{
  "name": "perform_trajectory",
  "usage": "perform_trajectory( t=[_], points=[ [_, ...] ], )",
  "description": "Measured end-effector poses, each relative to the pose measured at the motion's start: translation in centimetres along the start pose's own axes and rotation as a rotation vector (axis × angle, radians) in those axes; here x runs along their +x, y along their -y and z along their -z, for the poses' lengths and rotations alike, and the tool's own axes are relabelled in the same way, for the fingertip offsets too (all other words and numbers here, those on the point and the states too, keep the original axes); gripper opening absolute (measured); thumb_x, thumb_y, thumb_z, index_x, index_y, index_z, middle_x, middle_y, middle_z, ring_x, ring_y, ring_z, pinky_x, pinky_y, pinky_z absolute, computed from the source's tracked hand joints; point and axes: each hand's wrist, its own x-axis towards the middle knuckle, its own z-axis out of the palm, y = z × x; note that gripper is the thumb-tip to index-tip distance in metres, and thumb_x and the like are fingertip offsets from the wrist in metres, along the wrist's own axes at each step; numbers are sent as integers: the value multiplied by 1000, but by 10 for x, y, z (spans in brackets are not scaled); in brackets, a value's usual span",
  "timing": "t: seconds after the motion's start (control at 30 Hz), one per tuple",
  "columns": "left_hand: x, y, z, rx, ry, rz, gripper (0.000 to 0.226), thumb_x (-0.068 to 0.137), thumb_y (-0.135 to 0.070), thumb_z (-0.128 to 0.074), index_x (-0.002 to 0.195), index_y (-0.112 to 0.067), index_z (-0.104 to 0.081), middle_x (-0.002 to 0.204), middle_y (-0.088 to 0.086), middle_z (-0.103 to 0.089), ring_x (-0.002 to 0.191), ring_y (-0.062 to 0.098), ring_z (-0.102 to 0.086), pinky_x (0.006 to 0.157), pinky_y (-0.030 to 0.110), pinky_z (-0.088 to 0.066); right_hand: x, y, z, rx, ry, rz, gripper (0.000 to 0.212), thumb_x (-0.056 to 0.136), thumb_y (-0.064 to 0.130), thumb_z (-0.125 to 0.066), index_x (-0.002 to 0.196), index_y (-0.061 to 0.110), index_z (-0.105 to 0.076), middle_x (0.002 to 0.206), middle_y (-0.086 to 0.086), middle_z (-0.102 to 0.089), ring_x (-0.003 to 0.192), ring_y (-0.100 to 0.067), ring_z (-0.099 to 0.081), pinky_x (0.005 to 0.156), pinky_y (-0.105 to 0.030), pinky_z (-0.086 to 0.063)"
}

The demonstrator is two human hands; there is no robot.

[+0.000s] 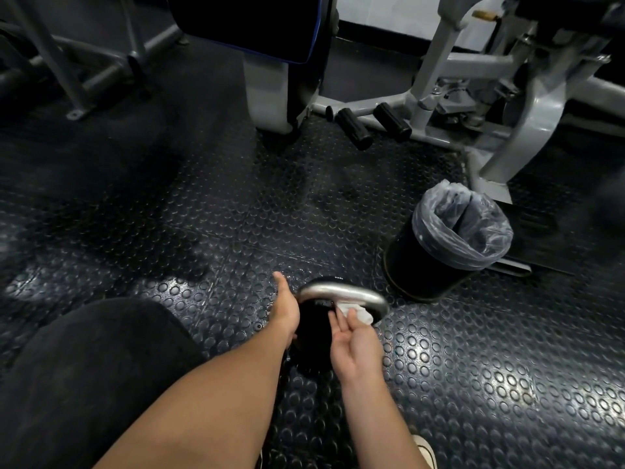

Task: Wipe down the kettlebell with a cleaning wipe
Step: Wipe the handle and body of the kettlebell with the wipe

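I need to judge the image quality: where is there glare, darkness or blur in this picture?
Head view: glare on the studded floor at right and lower left; the kettlebell body is nearly lost in black, only its metal handle shines; upper left is dark; the edges bend and blur slightly.

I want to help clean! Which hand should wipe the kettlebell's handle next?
Right. The right hand already pinches the white wipe against the kettlebell's steel handle. The left hand holds no wipe; it rests against the kettlebell's side.
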Motion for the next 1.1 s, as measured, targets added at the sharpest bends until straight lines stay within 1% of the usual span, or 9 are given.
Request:
perform_trajectory(
  t=[0.13,0.3,0.43,0.57,0.7,0.77,0.83,0.93,1.1],
  points=[
    [-3,0,-1,-11,1,-3,168,20,-113,-1,151,-19,-47,152,16,-51,141,39,-45,117,62,-32,-5,-3,1,-60,12,-20,31,101,-10,-45,132,-8,-46,133,-30,-56,121,-39,-59,110,-50,-45],
    [-11,-5,-2,-38,-20,5,125,69,-100,0,153,-18,-44,154,15,-49,141,40,-44,118,60,-33,-3,12,4,14,-62,68,38,102,-10,-44,139,-8,-41,138,-27,-51,116,-36,-59,113,-49,-41],
    [-8,-4,-1,-33,-6,-2,139,55,-107,-1,149,-17,-50,150,14,-54,138,39,-48,117,59,-34,-11,-1,-3,4,-30,37,37,102,-10,-43,139,-9,-42,133,-28,-54,100,-33,-63,109,-49,-45],
    [-6,-4,-3,-48,-23,-1,123,73,-98,-1,151,-16,-47,151,16,-52,140,39,-45,118,59,-33,-24,-8,-6,-102,-72,121,34,100,-8,-52,134,-11,-52,121,-23,-65,101,-29,-68,103,-41,-50],
    [-3,-2,-4,-49,-38,-2,143,50,-107,2,147,-18,-53,143,16,-59,131,39,-53,113,59,-41,-49,-23,-8,-676,-166,586,32,98,9,-62,126,21,-70,112,5,-75,106,-14,-69,100,-37,-54],
    [0,-1,-5,-46,-22,4,157,31,-111,1,144,-18,-56,141,15,-61,129,39,-55,111,59,-42,-52,-23,-9,-1114,-124,807,43,100,8,-55,137,29,-62,127,0,-69,120,-21,-63,108,-41,-48],
    [-2,-3,-4,-73,-16,18,149,42,-112,-1,148,-20,-52,147,14,-57,134,39,-52,112,62,-39,-43,-14,-13,-1542,-20,863,55,101,0,-43,151,21,-45,155,-8,-44,150,-28,-30,123,-38,-25],
    [-7,-5,-2,-102,1,19,119,73,-99,-3,153,-22,-46,152,11,-53,138,38,-48,114,62,-36,-28,-4,-15,-2172,85,1007,64,97,-2,-32,159,7,-18,168,-8,-16,157,-23,-1,124,-43,12],
    [5,3,0,-46,31,20,152,36,-113,-1,146,-22,-54,144,13,-59,134,38,-51,115,60,-36,-15,24,-37,-2480,16,1022,49,95,9,-37,140,1,-53,140,-14,-58,143,-33,-40,124,-59,-6]
  ],
)
